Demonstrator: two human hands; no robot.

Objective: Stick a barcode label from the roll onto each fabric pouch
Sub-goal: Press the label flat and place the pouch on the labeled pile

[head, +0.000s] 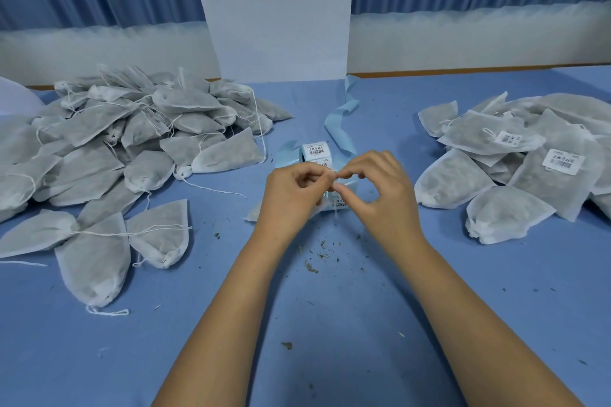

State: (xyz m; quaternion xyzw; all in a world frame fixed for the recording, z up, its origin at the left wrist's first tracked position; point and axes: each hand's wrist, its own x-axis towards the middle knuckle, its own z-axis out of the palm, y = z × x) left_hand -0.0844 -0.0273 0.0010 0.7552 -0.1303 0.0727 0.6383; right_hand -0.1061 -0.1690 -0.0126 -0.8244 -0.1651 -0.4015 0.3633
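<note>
Left hand [294,188] and right hand [380,185] both pinch the label strip [334,171], roll [316,152] just beyond, one fabric pouch [255,213] lying directly beneath them.

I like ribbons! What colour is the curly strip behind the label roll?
That long paper strip is light blue; head view.

On the blue cloth-covered table [297,324], the left hand [292,192] and right hand [383,192] meet fingertip to fingertip, both pinching the pale blue backing strip [332,124] just before the small white barcode label roll [315,152]. Grey drawstring fabric pouches [132,132] lie heaped left, labelled pouches [496,139] right
</note>
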